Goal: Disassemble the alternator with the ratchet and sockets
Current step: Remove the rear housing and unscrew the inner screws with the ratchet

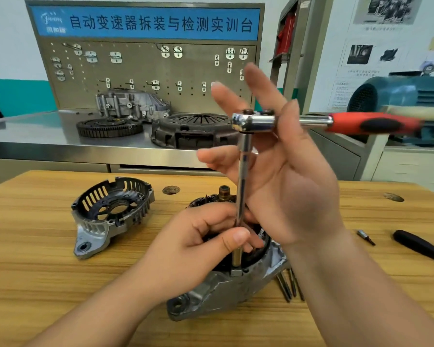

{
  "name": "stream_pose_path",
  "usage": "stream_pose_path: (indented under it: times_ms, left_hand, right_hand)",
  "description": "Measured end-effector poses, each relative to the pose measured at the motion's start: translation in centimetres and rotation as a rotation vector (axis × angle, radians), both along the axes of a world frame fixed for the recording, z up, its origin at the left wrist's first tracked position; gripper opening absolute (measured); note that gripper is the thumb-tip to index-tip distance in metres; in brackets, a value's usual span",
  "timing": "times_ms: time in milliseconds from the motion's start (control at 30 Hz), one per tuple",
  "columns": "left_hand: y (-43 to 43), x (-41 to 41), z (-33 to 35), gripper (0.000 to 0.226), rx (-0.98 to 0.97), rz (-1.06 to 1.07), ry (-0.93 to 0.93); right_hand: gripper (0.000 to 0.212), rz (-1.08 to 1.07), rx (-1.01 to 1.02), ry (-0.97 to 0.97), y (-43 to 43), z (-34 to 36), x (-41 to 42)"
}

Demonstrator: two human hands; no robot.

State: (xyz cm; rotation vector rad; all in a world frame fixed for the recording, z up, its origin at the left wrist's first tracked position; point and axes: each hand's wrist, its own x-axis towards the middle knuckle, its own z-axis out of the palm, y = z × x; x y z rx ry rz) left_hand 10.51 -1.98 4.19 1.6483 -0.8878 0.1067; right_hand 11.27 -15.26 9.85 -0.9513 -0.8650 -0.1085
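Note:
The alternator body (226, 289) lies on the wooden table (48, 271), rear cover off and its windings showing. A chrome socket (236, 256) on a long extension bar (242, 186) stands upright on a bolt at the housing's edge. My left hand (198, 241) pinches the bar just above the socket and rests on the alternator. At the top sits the ratchet (253, 122), its red handle (373, 125) blurred and pointing right. My right hand (293, 191) is spread with straight fingers against the ratchet head. The removed end cover (110, 211) lies to the left.
Several long bolts (290, 284) lie right of the alternator; a small bit (365, 236) and a black tool handle (421, 246) lie further right. Behind, a steel bench holds a ring gear (109, 126), a clutch cover (193, 128) and a cast housing (130, 103).

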Motion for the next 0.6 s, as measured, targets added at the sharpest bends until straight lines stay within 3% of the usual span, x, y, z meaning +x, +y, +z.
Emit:
stream_pose_path:
  times_ms: [100, 200, 300, 500, 600]
  left_hand:
    - [0.11, -0.01, 0.06, 0.016, 0.01, -0.001, 0.002]
    - [0.11, 0.14, 0.0, 0.007, 0.025, 0.049, -0.025]
    - [0.07, 0.16, -0.01, 0.01, 0.002, 0.054, -0.006]
    - [0.1, -0.12, 0.12, 0.018, 0.021, -0.013, 0.004]
    - [0.13, -0.1, 0.03, 0.014, 0.012, 0.018, 0.012]
  right_hand:
    - [0.044, 0.009, -0.01, 0.072, -0.05, -0.13, 0.0]
    - [0.027, -0.08, -0.031, -0.08, -0.1, 0.41, -0.5]
    - [0.027, -0.111, -0.059, -0.169, -0.02, 0.56, -0.67]
    - [0.051, 0.031, -0.037, 0.085, 0.26, -0.07, -0.52]
    - [0.037, -0.033, -0.026, 0.003, 0.24, 0.1, -0.6]
